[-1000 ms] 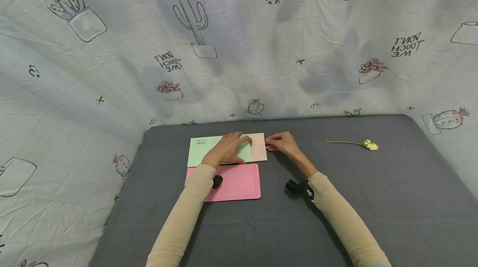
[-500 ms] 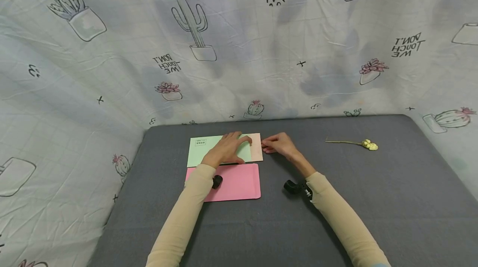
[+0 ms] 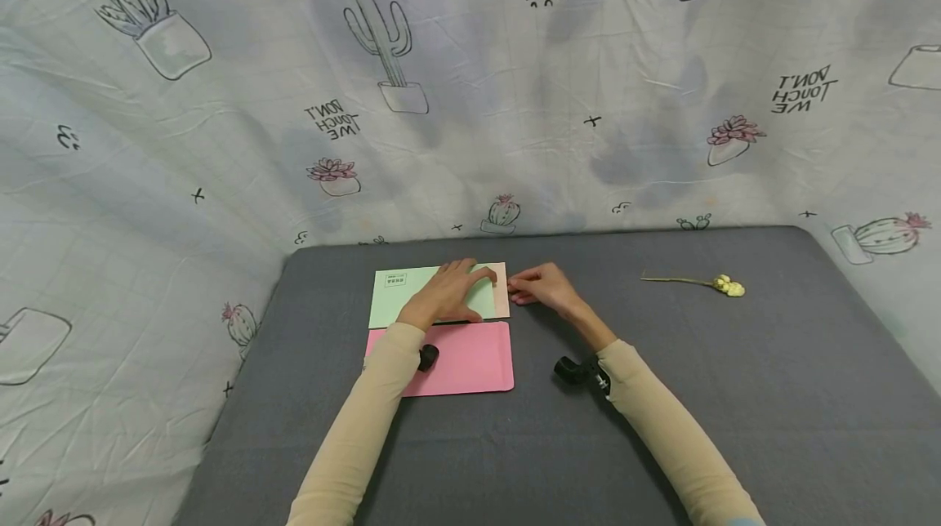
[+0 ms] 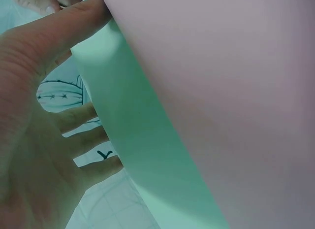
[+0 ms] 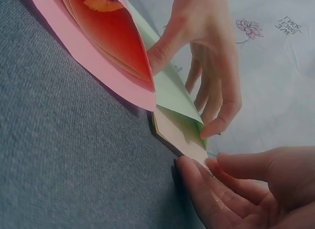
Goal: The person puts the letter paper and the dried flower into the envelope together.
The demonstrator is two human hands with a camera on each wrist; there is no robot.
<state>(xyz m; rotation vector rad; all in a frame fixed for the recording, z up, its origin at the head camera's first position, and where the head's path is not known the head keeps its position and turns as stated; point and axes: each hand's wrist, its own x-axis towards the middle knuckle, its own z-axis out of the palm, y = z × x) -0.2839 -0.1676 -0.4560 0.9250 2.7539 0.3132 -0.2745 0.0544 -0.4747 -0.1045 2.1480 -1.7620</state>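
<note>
The left hand [image 3: 448, 293] grips the green envelope [image 3: 401, 299], and at three o'clock the right hand [image 3: 547, 287] pinches the beige card [image 3: 501, 299], seemingly inserted except one strip.

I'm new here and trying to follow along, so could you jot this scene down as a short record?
Left hand: grips the green envelope across its edges
Right hand: pinches the outer end of the beige card
Card position: partly inside the green envelope
Pink envelope: alongside the green one, nearer the person
Yellow flower: lies off to the right
Surface: gray table
</note>
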